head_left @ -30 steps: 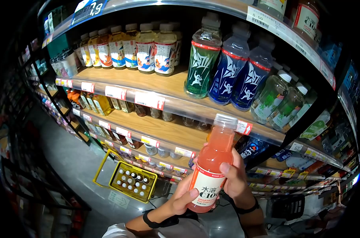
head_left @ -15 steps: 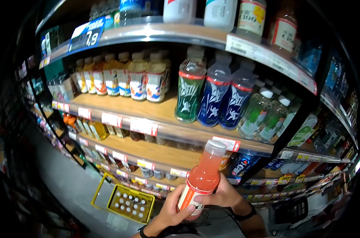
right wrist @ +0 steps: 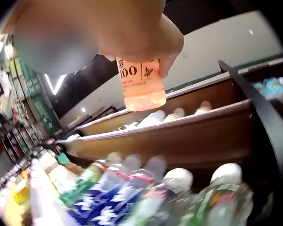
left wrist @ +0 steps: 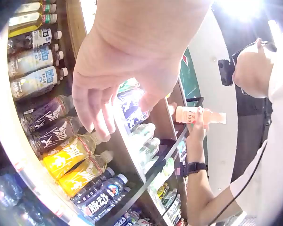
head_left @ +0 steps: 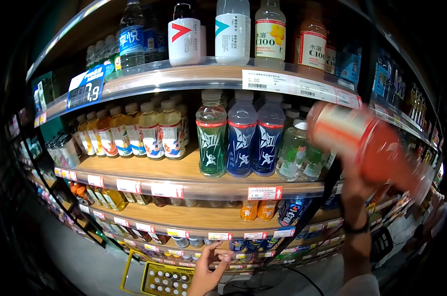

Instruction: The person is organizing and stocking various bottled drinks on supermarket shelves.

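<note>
A pink-orange bottle (head_left: pixel 366 143), blurred in the head view, is tilted with its base toward the upper shelf and its neck down to the right. My right hand (head_left: pixel 356 180) grips it. From the left wrist, the bottle (left wrist: pixel 200 115) lies nearly level in the right hand (left wrist: pixel 197 132); from the right wrist, its base (right wrist: pixel 145 94) points down beneath the right hand (right wrist: pixel 141 37). My left hand (head_left: pixel 211 269) holds nothing, its fingers loosely bent in front of the lower shelves. Similar bottles (head_left: pixel 312 47) stand on the upper shelf.
Green and blue bottles (head_left: pixel 240 143) stand on the middle shelf, with small tea bottles (head_left: pixel 171 135) to their left. A price-label strip (head_left: pixel 287 85) edges the upper shelf. A yellow basket (head_left: pixel 145 278) of bottles sits on the floor, and a black post rises behind the right hand.
My left hand has let go of the bottle. The right hand has carried it up and to the right and tipped it over. The head view shows more of the upper shelf.
</note>
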`<state>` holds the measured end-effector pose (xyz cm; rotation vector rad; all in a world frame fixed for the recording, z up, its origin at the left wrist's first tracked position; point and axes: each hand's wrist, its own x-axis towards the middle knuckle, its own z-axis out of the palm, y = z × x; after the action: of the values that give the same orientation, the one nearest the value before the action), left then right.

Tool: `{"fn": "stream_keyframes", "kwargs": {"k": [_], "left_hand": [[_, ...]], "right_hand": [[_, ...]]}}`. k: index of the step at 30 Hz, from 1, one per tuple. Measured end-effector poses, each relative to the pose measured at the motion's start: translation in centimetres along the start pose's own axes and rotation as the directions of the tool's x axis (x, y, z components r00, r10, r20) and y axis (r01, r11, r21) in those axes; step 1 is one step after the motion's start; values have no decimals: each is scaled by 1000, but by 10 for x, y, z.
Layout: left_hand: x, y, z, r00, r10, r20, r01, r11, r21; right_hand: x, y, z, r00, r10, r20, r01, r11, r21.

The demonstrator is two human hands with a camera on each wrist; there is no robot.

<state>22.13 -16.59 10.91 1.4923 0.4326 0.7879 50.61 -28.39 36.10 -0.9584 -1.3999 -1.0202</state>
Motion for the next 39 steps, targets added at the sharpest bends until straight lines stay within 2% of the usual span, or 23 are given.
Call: {"fn": "stream_keyframes", "kwargs": {"k": [1,3,6,8,9,11,12,13,15,17,19,21,23,25,27,28,29,32,33,35,37,39], "left_hand": [[0,0,-1,1000,-4,8,4,1000,-1],[0,-1,-3,1000,13,16,-13,1000,27],[0,-7,-5,999,-18,43,18,1000,-6],[-2,-16,-4,999,-18,35,19,1000,-17],[-3,-21,-4,1000,-16,21,16,1000,-26],[-6,-26,-7,999,-25,34,25,1000,-2],[-8,-29,-8,998,-38,44,37,999,20],[-9,-34,-10,999,-32,35,31,999,20],[-13,-49,-18,993,-107,41,107,994,3],[-14,-63,-24,995,-95,35,96,995,-27],[-15,-65,-27,992,-122,14,123,991,-45],[-14,-70,-26,993,-120,8,120,991,-55],[-12,-76,-25,991,-132,26,134,981,-141],[-13,-85,-23,981,-191,23,192,977,-96],[-12,-106,-24,981,-160,105,176,971,-163],[-11,-99,-20,986,-149,74,154,985,-73],[-10,-96,-17,985,-155,79,161,984,-76],[-10,-95,-10,978,-176,108,184,980,-70],[-11,-97,-8,976,-171,131,187,975,-121],[-12,-98,-4,971,-158,179,196,955,-224],[-14,-94,-2,960,-171,220,219,951,-219],[-19,-91,0,947,-193,258,248,947,-204]], "right_hand": [[19,7,-1,995,-10,-103,11,1000,12],[68,30,-9,977,-150,-154,121,976,-181],[114,69,-10,958,-205,-201,162,964,-212],[127,98,-11,987,-83,-137,64,989,-134],[131,109,-10,987,-85,-139,66,989,-135],[135,125,-5,991,-13,-135,-27,955,-295],[135,132,-4,993,71,-95,-94,958,-270],[137,127,2,993,66,-97,-89,961,-261],[137,116,12,998,37,-55,-60,858,-510],[138,119,16,999,1,-50,-27,859,-511],[138,116,21,995,40,-93,-88,795,-600],[137,112,23,993,65,-99,-112,787,-607],[134,117,26,991,73,-115,-130,754,-643],[133,121,25,992,82,-94,-123,768,-628],[134,122,25,993,92,-77,-119,814,-568],[133,123,25,994,92,-64,-112,813,-571],[133,124,24,994,95,-60,-112,809,-576],[133,125,25,999,31,-34,-44,840,-541],[132,123,25,999,30,-34,-44,838,-544],[130,119,26,995,-50,-84,-4,837,-548],[128,116,25,993,-47,-111,-19,849,-527],[128,117,22,985,-168,-32,117,799,-589]]}}
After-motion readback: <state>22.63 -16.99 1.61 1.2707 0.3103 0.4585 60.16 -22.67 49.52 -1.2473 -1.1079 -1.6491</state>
